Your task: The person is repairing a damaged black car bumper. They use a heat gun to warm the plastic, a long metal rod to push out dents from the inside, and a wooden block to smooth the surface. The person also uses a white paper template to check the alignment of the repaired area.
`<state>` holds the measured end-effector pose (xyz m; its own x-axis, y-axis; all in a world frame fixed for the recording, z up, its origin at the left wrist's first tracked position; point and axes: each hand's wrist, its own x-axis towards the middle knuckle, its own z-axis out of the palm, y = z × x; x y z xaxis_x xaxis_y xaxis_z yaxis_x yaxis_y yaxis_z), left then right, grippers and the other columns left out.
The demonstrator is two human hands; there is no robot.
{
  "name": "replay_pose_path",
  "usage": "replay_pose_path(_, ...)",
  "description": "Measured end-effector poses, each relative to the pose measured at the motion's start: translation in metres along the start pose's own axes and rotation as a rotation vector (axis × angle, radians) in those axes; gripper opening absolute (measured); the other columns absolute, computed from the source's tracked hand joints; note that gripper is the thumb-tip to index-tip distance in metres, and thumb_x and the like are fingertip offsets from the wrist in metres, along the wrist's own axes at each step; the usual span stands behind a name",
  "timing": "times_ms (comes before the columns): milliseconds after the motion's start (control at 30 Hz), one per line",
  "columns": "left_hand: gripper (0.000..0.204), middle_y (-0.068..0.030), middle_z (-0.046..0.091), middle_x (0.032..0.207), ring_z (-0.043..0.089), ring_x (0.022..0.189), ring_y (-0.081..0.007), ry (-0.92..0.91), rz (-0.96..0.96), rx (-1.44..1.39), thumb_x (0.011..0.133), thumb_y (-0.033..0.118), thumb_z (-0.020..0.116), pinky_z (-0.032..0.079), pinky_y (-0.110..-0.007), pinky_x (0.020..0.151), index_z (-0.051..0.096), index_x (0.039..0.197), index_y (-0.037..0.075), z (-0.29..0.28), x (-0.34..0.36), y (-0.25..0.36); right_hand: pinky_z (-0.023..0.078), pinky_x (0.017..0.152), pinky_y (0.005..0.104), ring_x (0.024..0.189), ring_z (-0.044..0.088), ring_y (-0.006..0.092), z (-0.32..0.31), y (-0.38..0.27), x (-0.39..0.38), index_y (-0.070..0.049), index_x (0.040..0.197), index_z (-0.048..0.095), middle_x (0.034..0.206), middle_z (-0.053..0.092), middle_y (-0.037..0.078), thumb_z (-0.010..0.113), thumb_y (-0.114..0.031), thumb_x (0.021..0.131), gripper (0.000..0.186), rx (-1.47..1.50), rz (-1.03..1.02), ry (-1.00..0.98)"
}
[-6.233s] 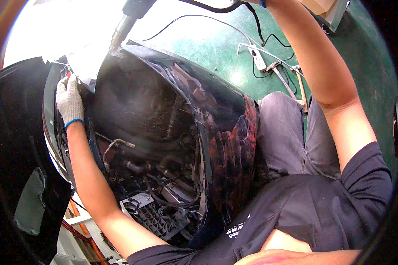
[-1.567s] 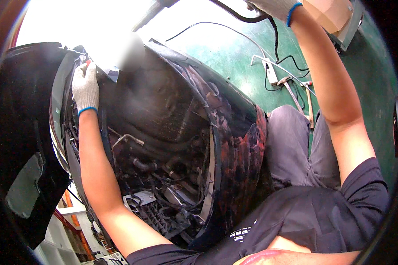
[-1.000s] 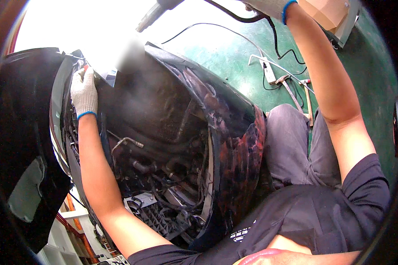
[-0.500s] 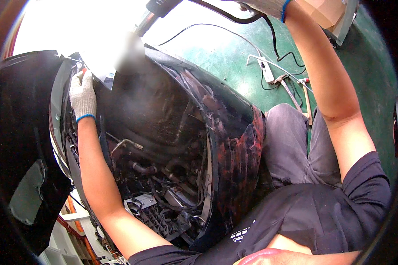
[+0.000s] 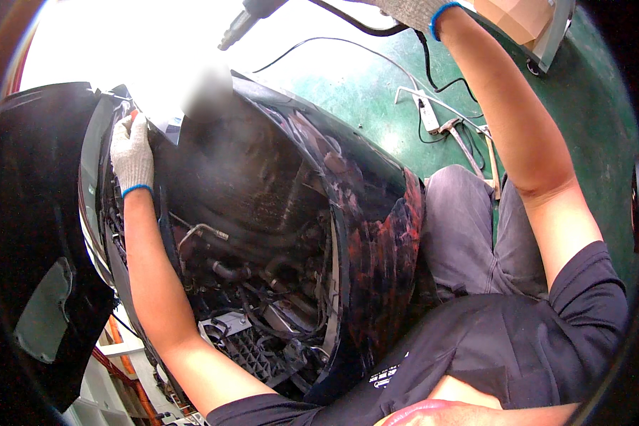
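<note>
left hand (image 5: 131,153): gloved, fingers closed on the rim of the dark panel (image 5: 263,184), which lies across our lap | right hand (image 5: 415,8): at the frame top by the nozzle tool (image 5: 252,15), grip not discernible | we steady the rim; we aim the nozzle well off the glove

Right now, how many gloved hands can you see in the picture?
2. The left hand grips the upper left edge of the dark car part. The right hand is at the top edge, mostly cut off, by the tool.

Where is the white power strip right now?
In the head view, the white power strip lies on the green floor at upper right, just left of the person's raised right forearm, with black cables running to it.
</note>
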<state>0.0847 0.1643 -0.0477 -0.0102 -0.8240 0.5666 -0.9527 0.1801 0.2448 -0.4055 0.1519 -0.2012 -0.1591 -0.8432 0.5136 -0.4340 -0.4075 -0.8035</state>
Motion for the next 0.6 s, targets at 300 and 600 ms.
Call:
replay_pose_path(300,0.038,-0.0061,0.07,0.096,0.062,0.087,-0.0142,0.004,-0.015,0.039,0.101,0.035,0.067,0.05,-0.031,0.082,0.071,0.114,-0.001,-0.013,-0.006,-0.009,0.057,0.077,0.0363,0.084,0.071,0.0229,0.024,0.013,0.003,0.004,0.129,0.068,0.098,0.075,0.014,0.081,-0.054,0.082,0.076,0.054,-0.053,-0.024)
replay_pose_path(600,0.031,-0.0032,0.069,0.096,0.061,0.085,-0.0107,-0.021,-0.041,-0.012,0.103,0.029,0.066,0.049,-0.028,0.078,0.071,0.113,0.0,-0.006,-0.002,-0.003,0.055,0.071,0.0336,0.079,0.068,0.0176,-0.01,-0.024,-0.007,0.003,0.123,0.071,0.091,0.074,0.009,0.082,-0.052,0.082,0.069,0.158,0.181,-0.179)
